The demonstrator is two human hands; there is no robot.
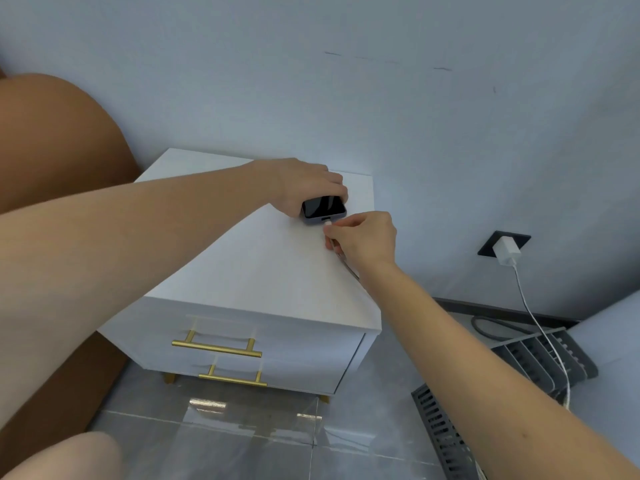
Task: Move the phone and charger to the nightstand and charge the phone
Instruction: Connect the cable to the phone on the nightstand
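Left hand gripping phone on nightstand, right hand pinching cable plug

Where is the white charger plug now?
The charger plug sits in the black wall socket, on the right of the head view, beyond the nightstand.

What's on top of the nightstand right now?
The phone lies on the white nightstand, held by the left hand, while the right hand pinches the cable plug at its port. The hands hide part of the top.
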